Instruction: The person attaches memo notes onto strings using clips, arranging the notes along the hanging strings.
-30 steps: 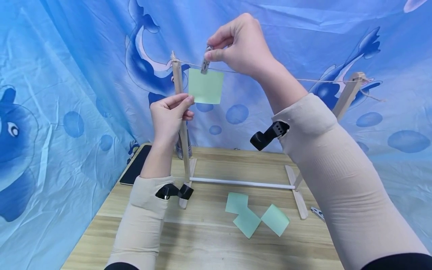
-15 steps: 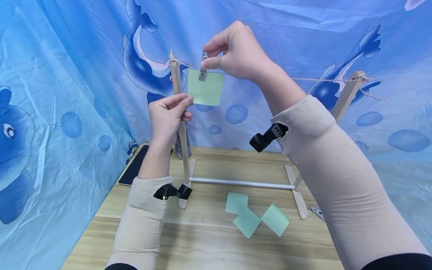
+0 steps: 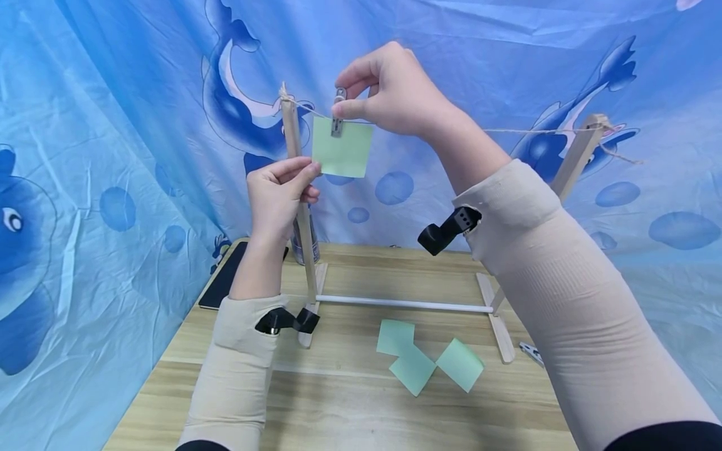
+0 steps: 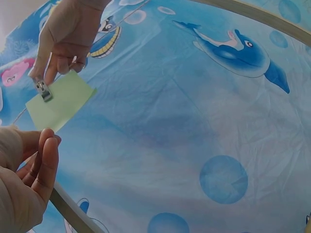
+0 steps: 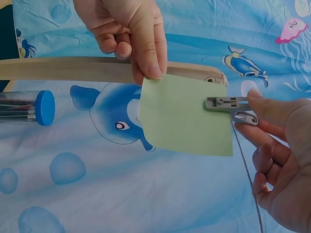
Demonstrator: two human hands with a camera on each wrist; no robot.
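A green square of paper [image 3: 343, 150] hangs at the string [image 3: 530, 131] near the left wooden post [image 3: 292, 128]. My left hand [image 3: 277, 194] pinches its lower left corner between thumb and fingers. Above, my right hand [image 3: 397, 94] grips a grey clothespin [image 3: 337, 125] by its handle end, thumb on one side and fingers on the other. In the right wrist view the clothespin [image 5: 226, 103] has its jaws over the paper's top edge, where the string passes. The left wrist view shows the same clothespin [image 4: 43, 91] on the paper [image 4: 60, 102].
Three green paper squares [image 3: 413, 369] lie on the wooden table [image 3: 338, 407]. Another clothespin [image 3: 531, 354] is at the right, partly behind my sleeve. A white rod [image 3: 403, 304] joins the posts. A dark tablet [image 3: 224, 275] and a blue-lidded jar [image 5: 44, 108] stand at the left.
My right hand has come down with the clothespin, which now reaches lower over the paper's top edge. The left hand keeps its pinch on the corner, nearly still.
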